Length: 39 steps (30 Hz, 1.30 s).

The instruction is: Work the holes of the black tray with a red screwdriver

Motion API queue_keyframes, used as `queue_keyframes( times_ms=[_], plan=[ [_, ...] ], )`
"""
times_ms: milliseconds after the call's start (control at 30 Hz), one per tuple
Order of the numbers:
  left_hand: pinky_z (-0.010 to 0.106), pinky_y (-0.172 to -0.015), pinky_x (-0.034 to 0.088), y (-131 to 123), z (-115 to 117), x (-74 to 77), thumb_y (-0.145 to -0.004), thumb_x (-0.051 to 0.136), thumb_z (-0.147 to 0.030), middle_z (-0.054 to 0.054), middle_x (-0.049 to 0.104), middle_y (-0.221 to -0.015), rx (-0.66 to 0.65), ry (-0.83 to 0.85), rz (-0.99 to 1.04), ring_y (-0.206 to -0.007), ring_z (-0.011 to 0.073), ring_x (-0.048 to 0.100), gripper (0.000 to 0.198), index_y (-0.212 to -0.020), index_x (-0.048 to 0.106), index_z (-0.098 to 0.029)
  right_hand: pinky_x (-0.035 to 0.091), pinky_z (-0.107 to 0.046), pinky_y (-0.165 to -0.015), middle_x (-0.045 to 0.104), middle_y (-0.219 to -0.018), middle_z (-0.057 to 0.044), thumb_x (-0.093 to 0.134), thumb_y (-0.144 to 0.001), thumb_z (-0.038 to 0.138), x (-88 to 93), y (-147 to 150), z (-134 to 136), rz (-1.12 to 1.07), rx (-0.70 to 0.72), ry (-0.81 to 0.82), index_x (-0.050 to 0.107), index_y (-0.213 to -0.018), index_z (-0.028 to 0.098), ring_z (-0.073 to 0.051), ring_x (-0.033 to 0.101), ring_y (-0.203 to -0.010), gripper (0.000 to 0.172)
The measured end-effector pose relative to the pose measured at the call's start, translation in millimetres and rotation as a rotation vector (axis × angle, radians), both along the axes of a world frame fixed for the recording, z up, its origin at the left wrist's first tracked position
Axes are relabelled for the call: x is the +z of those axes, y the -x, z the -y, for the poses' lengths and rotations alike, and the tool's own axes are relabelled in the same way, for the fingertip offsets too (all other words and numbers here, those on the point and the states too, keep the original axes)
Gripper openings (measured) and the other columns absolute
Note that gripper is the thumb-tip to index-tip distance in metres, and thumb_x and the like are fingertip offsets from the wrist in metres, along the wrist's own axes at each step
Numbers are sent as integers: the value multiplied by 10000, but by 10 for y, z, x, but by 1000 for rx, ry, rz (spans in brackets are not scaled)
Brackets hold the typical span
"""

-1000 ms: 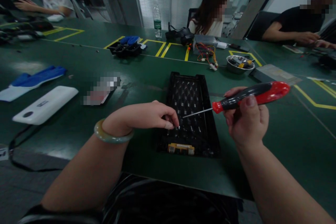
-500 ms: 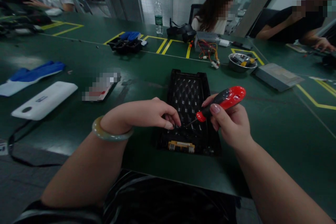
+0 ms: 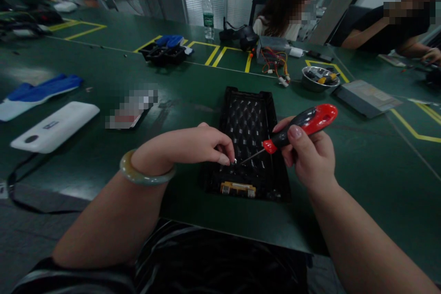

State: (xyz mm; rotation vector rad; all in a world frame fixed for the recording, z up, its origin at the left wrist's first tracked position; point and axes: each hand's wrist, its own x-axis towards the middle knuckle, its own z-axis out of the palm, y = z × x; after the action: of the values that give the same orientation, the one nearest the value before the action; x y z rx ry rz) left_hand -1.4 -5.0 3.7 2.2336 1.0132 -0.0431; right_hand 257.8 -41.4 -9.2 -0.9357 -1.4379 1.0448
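A black plastic panel (image 3: 248,119) with a diamond-patterned mesh lies on the green table before me, a small orange-edged circuit board (image 3: 237,189) at its near end. In my right hand (image 3: 312,158) is a screwdriver (image 3: 303,126) with a red and black handle. Its thin shaft slants down to the left, the tip over the panel's lower part. My left hand (image 3: 213,147) hovers over the panel's left side with its fingertips pinched together near that tip. A tiny shiny bit shows at the fingertips, too small to name.
On the left lie a white power bank (image 3: 55,126) with a black strap and a blue-and-white glove (image 3: 44,92). Farther back stand a water bottle (image 3: 208,16), a power supply with wires (image 3: 274,50) and a metal bowl (image 3: 320,79) of tools. Other people sit across the table.
My right hand has drawn the screwdriver slightly up and to the right, so more of its shaft shows. My left hand stays pinched at nearly the same spot.
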Motion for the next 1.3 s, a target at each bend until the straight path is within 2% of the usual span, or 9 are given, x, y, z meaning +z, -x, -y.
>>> queue_keyframes(
  times_ms=[200, 300, 433, 733, 967, 1133, 1300],
  plan=[
    [226, -907, 499, 22, -1, 17, -961, 699, -213, -43, 843, -1115, 15, 98, 42, -1007, 137, 771, 232, -1161, 807, -260, 274, -220, -374, 520, -445, 78, 732, -941, 593, -39, -1, -66, -101, -40, 30, 766, -885, 212, -49, 421, -345, 386],
    [257, -966, 496, 21, -6, -15, -998, 665, -257, -14, 830, -1208, 27, 37, 30, -1085, 165, 760, 257, -1224, 786, -256, 288, -215, -378, 514, -441, 79, 734, -941, 587, -46, 7, -75, -105, -40, 28, 771, -882, 211, -49, 426, -347, 382],
    [291, -1056, 442, 5, -13, -46, -1018, 652, -255, -29, 833, -1177, 25, -49, -4, -1086, 169, 751, 214, -1166, 805, -269, 279, -211, -376, 515, -452, 81, 742, -941, 578, -39, 21, -60, -112, -38, 29, 772, -884, 213, -43, 430, -349, 371],
    [253, -946, 456, -5, -14, 31, -978, 741, -277, -50, 848, -1045, 16, 5, -24, -991, 147, 765, 121, -1057, 833, -265, 301, -219, -384, 508, -441, 86, 738, -936, 597, -33, 21, -62, -98, -43, 24, 758, -881, 210, -48, 405, -348, 391],
    [227, -813, 523, 35, -19, -61, -921, 695, -231, -21, 826, -1055, 22, 52, 111, -929, 141, 757, 172, -1053, 806, -240, 269, -231, -365, 520, -464, 80, 734, -943, 577, -31, 24, -58, -112, -48, 14, 753, -878, 209, -51, 412, -350, 374],
    [244, -878, 561, 26, -12, -55, -914, 655, -216, 7, 813, -1139, 56, 142, 186, -1028, 163, 758, 290, -1181, 765, -223, 280, -247, -369, 514, -483, 72, 683, -957, 623, -40, 20, -64, -74, -109, 11, 746, -902, 220, -66, 413, -360, 412],
    [267, -908, 541, 0, -13, -44, -921, 644, -269, 8, 815, -1130, 117, 53, 178, -1036, 177, 746, 263, -1144, 775, -220, 282, -245, -379, 529, -521, 69, 651, -967, 647, -35, 19, -77, -84, -134, 19, 720, -931, 232, -71, 442, -379, 422]
  ],
)
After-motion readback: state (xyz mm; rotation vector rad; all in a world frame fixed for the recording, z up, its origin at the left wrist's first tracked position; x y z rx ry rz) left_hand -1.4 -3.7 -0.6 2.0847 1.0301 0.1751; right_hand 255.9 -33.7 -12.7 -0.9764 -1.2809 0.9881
